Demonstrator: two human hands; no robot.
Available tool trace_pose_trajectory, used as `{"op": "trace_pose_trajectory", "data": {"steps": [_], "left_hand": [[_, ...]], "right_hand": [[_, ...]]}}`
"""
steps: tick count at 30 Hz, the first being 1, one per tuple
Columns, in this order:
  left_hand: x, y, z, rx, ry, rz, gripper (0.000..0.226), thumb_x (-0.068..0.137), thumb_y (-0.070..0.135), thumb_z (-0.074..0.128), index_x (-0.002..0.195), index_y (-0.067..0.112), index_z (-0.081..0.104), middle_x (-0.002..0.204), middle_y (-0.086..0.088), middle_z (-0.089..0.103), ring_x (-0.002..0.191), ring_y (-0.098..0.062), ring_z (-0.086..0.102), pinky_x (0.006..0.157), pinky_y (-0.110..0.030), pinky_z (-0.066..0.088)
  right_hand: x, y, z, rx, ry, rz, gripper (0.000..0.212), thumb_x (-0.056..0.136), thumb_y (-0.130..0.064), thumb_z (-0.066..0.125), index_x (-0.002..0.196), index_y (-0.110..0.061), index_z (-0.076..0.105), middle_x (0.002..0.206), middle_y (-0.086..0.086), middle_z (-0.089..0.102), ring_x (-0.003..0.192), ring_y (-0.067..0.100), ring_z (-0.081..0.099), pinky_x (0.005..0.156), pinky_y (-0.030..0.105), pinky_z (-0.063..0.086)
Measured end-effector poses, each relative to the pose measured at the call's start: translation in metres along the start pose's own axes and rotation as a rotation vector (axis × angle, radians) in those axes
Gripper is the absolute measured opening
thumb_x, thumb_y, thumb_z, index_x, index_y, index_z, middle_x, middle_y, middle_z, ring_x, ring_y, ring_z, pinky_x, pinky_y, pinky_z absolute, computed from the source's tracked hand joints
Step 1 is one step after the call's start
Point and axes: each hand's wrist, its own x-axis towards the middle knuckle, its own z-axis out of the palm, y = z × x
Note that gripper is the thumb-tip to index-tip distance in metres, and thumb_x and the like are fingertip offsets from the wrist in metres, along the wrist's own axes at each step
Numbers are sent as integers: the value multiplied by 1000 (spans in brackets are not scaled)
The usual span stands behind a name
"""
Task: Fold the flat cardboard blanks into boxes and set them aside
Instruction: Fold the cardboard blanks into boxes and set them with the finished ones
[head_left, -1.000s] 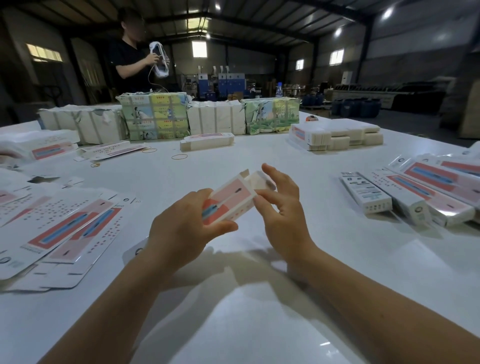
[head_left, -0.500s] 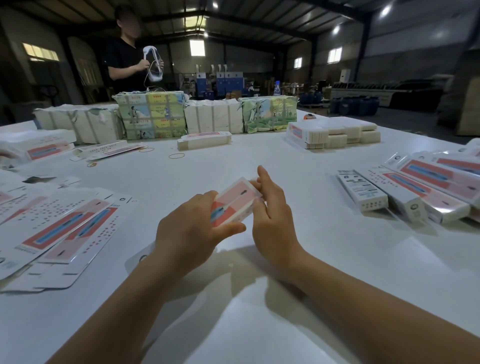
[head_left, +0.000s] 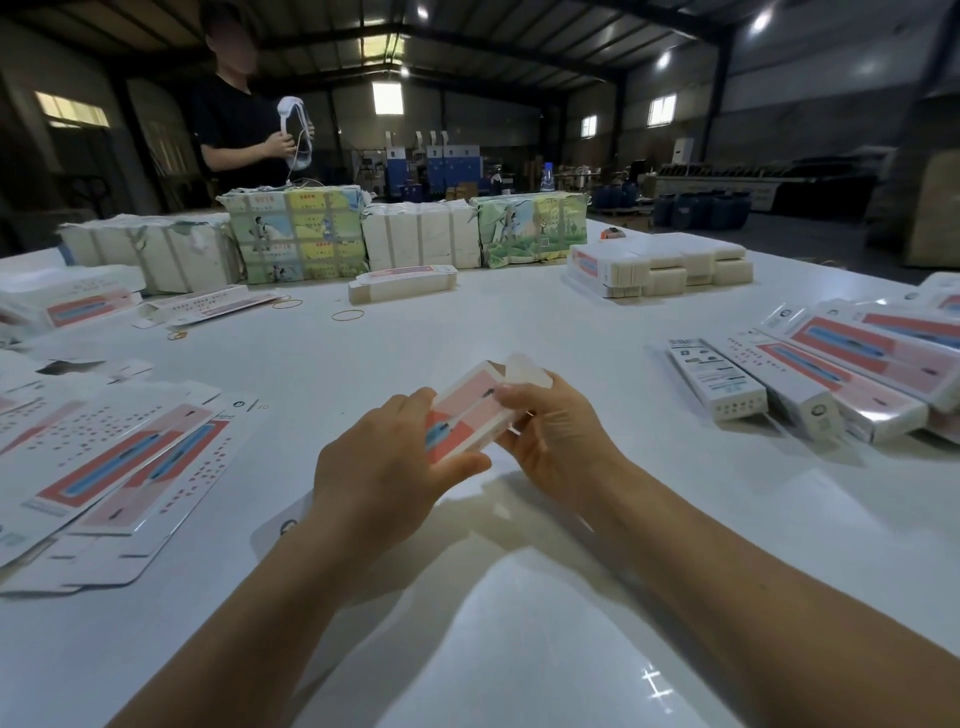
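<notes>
I see half-formed pink-white box (head_left: 470, 410), end flap open at 1 o'clock; left hand (head_left: 387, 467) and right hand (head_left: 558, 441) grip pinching it above table (head_left: 519, 649).

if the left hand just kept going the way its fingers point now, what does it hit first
The left hand points up and right across the half-folded box it holds. Straight on, it would probably meet the right hand gripping the box's far end first, though depth is hard to judge.

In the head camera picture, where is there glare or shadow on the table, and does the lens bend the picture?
Head view: ceiling lamps glare on the glossy white table near the bottom edge; both forearms cast soft shadows beneath the pink-and-white cardboard box; the wide lens curves the table's edges; the far hall is dim.
</notes>
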Motion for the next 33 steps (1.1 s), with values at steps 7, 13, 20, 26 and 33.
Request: {"op": "trace_pose_trajectory", "data": {"steps": [7, 13, 20, 26, 33], "left_hand": [[3, 2, -1, 26, -38, -28, 85, 64, 80, 25, 127, 26, 42, 112, 9, 55, 83, -12, 52, 74, -33, 54], [3, -13, -3, -30, -30, 5, 56, 81, 66, 50, 121, 28, 42, 107, 8, 55, 85, -14, 53, 74, -35, 53], [6, -21, 0, -76, 180, 118, 60, 78, 36, 74, 128, 15, 47, 107, -4, 57, 87, -19, 47, 83, -35, 40], [8, -21, 8, -108, 272, 154, 61, 71, 20, 81, 123, 10, 51, 110, -7, 60, 94, -28, 52, 88, -46, 42], [8, -17, 10, -79, 331, 165, 67, 67, 17, 84, 124, 8, 50, 113, -13, 61, 97, -31, 56, 86, -43, 47]], "right_hand": [[-10, 16, 0, -1052, 88, -661, 27, 99, -13, 47, 119, -10, 64, 99, -7, 62, 81, 7, 57, 67, -1, 43], [-13, 22, 4, -1102, 23, -644, 32, 101, -21, 45, 126, -11, 61, 99, -10, 57, 78, 3, 57, 68, -1, 41], [-15, 6, 13, -442, -12, -280, 25, 92, -14, 59, 115, -13, 68, 97, -2, 71, 99, 22, 66, 91, 37, 55], [-18, 8, 12, -703, 37, -502, 40, 94, -18, 59, 133, -12, 55, 106, -11, 67, 97, 7, 63, 93, 32, 53], [-23, 13, 11, -762, 42, -659, 31, 99, -18, 49, 127, -14, 60, 114, 1, 69, 92, 3, 62, 75, 11, 50]]}}
